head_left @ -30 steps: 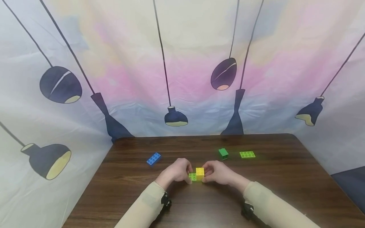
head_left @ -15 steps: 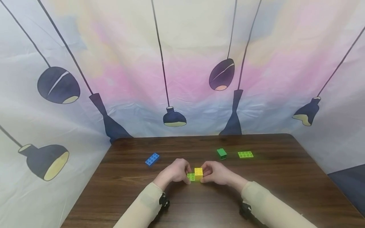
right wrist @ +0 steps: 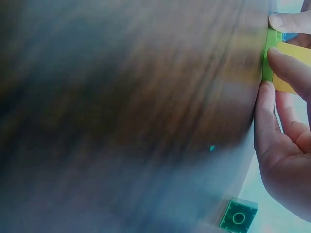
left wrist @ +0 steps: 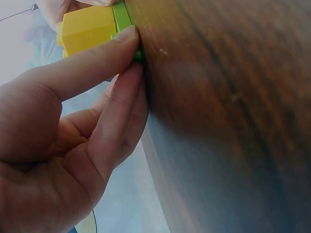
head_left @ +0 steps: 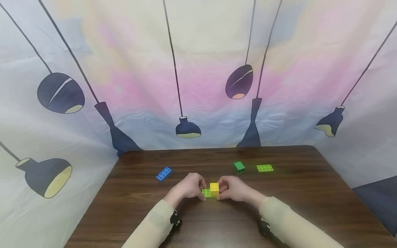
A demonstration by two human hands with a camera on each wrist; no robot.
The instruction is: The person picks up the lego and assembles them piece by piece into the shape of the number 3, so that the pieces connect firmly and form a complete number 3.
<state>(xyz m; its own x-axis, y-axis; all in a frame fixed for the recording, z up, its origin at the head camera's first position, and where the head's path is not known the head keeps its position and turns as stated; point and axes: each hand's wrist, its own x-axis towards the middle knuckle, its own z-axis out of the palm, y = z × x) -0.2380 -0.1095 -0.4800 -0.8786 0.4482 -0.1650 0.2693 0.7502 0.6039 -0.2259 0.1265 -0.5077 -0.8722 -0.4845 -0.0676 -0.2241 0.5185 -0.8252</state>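
Note:
A lime green building-block plate [head_left: 206,192] lies on the table with a yellow brick [head_left: 214,189] upright on its right half. Studs show on the bare left half. With thumb and fingers, my left hand [head_left: 190,186] pinches the plate's left end. My right hand [head_left: 234,188] grips the right end, its thumb low at the front, where plate and yellow brick meet. In the left wrist view the thumb hides part of the plate [left wrist: 122,17] below the yellow brick [left wrist: 90,29]. Both thumbs touch the plate's front edge [right wrist: 267,58] in the right wrist view.
On the brown table [head_left: 204,224], a blue plate [head_left: 163,174] lies at the back left. A dark green brick [head_left: 239,167] is tipped on its side behind my right hand, its hollow underside showing. Another lime plate [head_left: 265,168] lies right of it. A printed curtain [head_left: 211,79] hangs behind.
The whole head view has shifted slightly, so everything appears a little further left. Both hands keep their hold, and the bricks stay in the same arrangement.

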